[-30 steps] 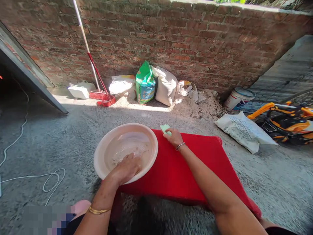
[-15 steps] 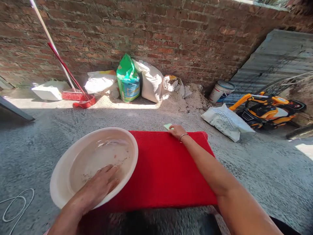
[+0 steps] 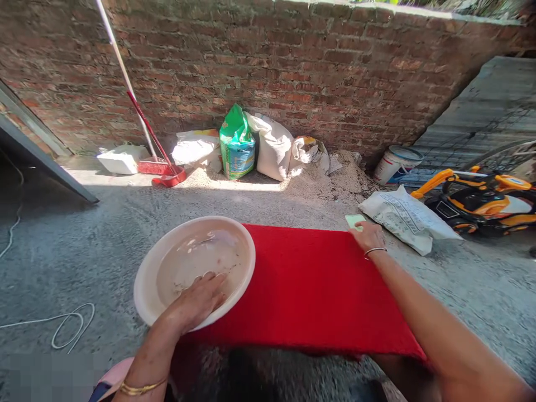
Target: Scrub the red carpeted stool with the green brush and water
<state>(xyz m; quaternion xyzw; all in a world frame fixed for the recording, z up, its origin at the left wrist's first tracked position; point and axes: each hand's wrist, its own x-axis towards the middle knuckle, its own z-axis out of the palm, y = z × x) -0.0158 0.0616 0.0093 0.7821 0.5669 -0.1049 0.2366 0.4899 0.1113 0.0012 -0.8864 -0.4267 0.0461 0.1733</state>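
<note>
A wide pale pink basin [image 3: 146,290] of water stands on the left part of a red-covered surface [image 3: 314,285]. My left hand [image 3: 203,298] reaches over its near rim, fingers loosely stretched and partly in the water; no held thing shows. Small dark bits float or lie in the basin. At the far right corner of the red cover, my right hand [image 3: 368,235] is closed on a flat pale green rectangular piece [image 3: 354,221], whose far end sticks out past the fingers. Its exact kind cannot be made out.
Along the brick wall [image 3: 310,78] stand a green and blue bag [image 3: 237,148], a white sack [image 3: 272,148], a bucket [image 3: 397,166] and a red dustpan [image 3: 171,177]. Another sack [image 3: 406,218] lies by an orange and black toy vehicle [image 3: 481,201]. A white cable [image 3: 75,324] coils at left.
My right hand has moved along the red cover's far edge to its right corner with the pale green piece. My left hand stays in the basin. The view has shifted left.
</note>
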